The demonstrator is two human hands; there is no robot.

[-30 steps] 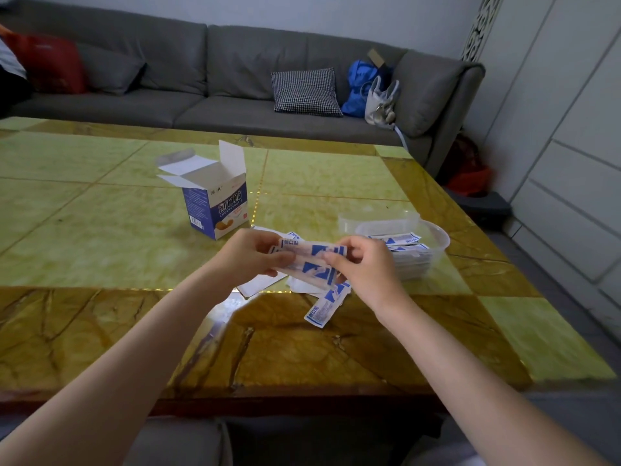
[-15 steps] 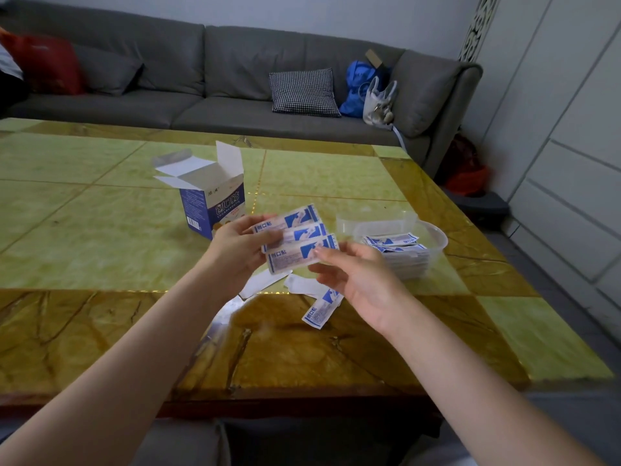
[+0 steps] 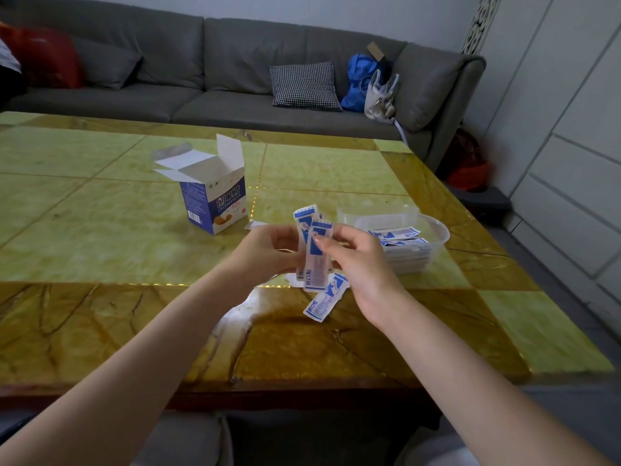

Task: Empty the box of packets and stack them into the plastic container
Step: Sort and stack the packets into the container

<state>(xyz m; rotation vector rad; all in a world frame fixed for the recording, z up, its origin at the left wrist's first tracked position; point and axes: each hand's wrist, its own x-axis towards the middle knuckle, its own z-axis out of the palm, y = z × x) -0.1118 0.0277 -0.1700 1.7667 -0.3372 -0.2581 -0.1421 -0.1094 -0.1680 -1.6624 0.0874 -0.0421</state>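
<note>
Nearest on the glossy yellow-green and amber stone table (image 3: 420,331): one loose blue-and-white paper packet (image 3: 323,302) lying flat, just below the hands. More white paper shows under the hands; how many pieces, cannot tell.

Both hands raised above the table, meeting over a small upright bundle of blue-and-white packets (image 3: 314,250). Left hand (image 3: 265,252) curled round the bundle's left side. Right hand (image 3: 361,260) curled on the right edge, thumb pressed to the front packet. The packets sit uneven, one poking higher than the rest.

Step in hand, as judged: squaring the bundle edge to edge before it goes in.

Right of the hands, the clear plastic container (image 3: 437,230), holding a neat stack of stored packets (image 3: 403,245) that nearly reaches the rim.

Further left, the blue-and-white cardboard box (image 3: 215,203) stands upright, flaps open; its inside is hidden.

Next move calls for carrying the aligned bundle rightward and laying it flat on the stack, long sides matching, then collecting the loose ones.
</note>
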